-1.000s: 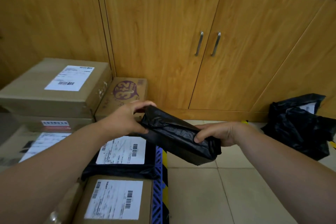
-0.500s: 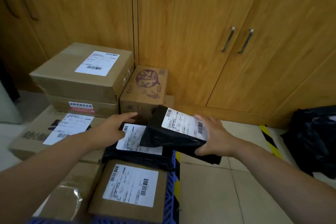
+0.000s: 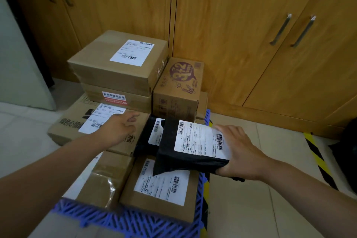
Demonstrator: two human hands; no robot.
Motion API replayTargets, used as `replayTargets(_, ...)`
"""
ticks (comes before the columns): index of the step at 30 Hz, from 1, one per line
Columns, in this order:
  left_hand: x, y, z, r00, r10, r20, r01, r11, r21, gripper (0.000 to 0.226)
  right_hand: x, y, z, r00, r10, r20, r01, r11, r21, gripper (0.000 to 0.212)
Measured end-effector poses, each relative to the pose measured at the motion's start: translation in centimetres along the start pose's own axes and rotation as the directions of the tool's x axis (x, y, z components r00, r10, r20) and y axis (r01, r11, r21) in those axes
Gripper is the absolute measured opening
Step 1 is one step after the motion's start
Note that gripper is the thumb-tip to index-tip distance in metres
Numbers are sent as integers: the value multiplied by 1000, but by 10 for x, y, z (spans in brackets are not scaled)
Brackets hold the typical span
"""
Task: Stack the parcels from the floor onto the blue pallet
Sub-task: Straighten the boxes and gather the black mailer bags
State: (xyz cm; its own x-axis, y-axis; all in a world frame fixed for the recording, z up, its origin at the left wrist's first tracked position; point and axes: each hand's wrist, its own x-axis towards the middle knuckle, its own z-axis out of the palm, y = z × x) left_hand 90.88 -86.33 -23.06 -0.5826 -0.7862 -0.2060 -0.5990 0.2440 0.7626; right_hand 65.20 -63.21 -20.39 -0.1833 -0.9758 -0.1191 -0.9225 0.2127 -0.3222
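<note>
Right hand (image 3: 239,152) clamped on right end of black poly-bag parcel (image 3: 185,160), fingers (image 3: 225,128) over white shipping label (image 3: 201,138), thumb under lower edge. Parcel tilted, overlapping second black bag parcel (image 3: 148,141) and labelled cardboard box (image 3: 160,183) on blue pallet (image 3: 123,220). Left hand (image 3: 118,128) empty, fingers loosely spread, just left of parcel, above wide flat box (image 3: 71,121).

Floor (image 3: 251,208) right of pallet (image 3: 123,220) open.
</note>
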Motion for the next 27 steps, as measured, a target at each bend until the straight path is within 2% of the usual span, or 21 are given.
replayTargets(2, -7, -17, -2, 1000, 25, 5, -26, 985, 173, 48, -5, -13, 17, 1000, -15, 0, 15, 1000, -11, 114)
replayTargets(4, -16, -31, 1, 1000, 22, -5, -17, 882, 471, 56, -11, -25, 39, 996, -49, -81, 42, 996, -82, 112)
replayTargets(6, -25, -40, 9, 998, 59, -8, -43, 806, 590, 76, -18, -36, 57, 982, -69, -175, 47, 991, -124, 108)
replayTargets(9, -42, -50, 24, 991, 132, 5, -114, 834, 539, 96, -24, -54, 68, 969, -90, -232, 54, 986, -156, 101)
replayTargets(11, -51, -60, 30, 990, 137, -16, -109, 848, 518, 94, -26, -64, 75, 965, -100, -243, 57, 982, -179, 101)
replayTargets(15, -64, -77, 36, 985, 125, -123, -44, 857, 514, 89, -25, -72, 92, 984, -29, -178, -2, 985, -170, 105)
replayTargets(19, -71, -77, 41, 981, 182, -71, -123, 858, 498, 105, -23, -72, 98, 987, -21, -159, -6, 985, -170, 106)
replayTargets(24, -75, -74, 45, 968, 250, -33, -205, 858, 471, 100, -29, -78, 107, 991, -33, -128, 8, 983, -185, 107)
replayTargets(27, -71, -72, 44, 969, 246, 3, -216, 844, 491, 106, -30, -82, 111, 988, -20, -151, -4, 988, -156, 107)
